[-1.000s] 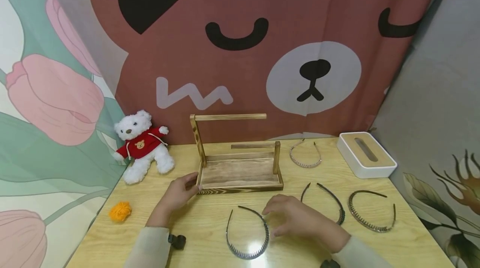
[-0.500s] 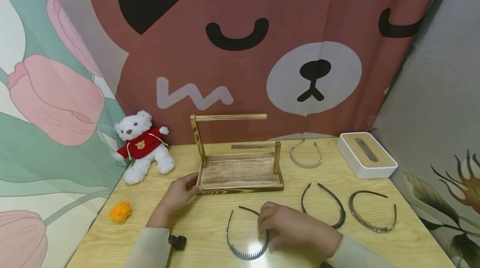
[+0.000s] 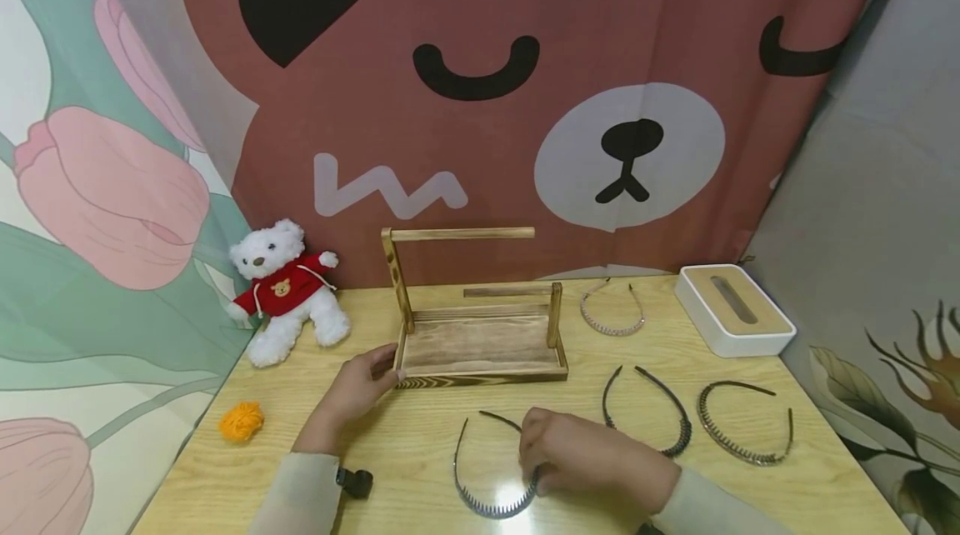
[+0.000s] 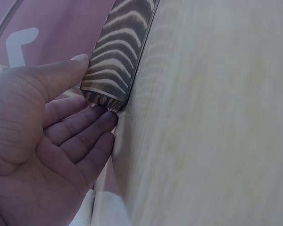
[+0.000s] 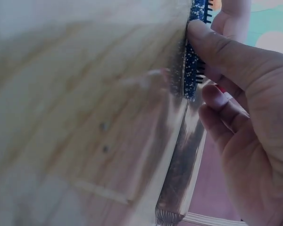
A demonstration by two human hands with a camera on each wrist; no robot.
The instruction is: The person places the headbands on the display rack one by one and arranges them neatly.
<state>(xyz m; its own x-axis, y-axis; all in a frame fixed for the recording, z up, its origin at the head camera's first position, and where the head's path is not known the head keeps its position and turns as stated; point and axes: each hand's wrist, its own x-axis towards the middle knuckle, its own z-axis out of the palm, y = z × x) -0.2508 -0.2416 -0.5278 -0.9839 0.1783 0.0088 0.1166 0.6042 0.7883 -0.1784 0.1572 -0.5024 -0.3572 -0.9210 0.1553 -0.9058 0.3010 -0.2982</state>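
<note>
A wooden rack (image 3: 476,343), a shallow tray with upright posts and side bars, stands mid-table. My left hand (image 3: 356,389) holds its front left corner; in the left wrist view the thumb lies against the dark-striped wood (image 4: 118,52) and the other fingers touch its end. Nearer me lies a dark toothed headband (image 3: 491,510), its ends pointing away. My right hand (image 3: 581,452) pinches its right side and hides part of it. In the right wrist view, the thumb presses on the headband's glittery band (image 5: 191,89), with fingers behind the teeth.
To the right lie a black headband (image 3: 682,432) and a brown one (image 3: 731,445). A beaded headband (image 3: 611,328) is farther back, near a white tissue box (image 3: 750,343). A white teddy bear (image 3: 288,289) sits back left; an orange yarn ball (image 3: 241,422) lies front left.
My right hand has moved slightly left and its fingers have closed on the right side of the near headband. The left hand stays at the rack's corner.
</note>
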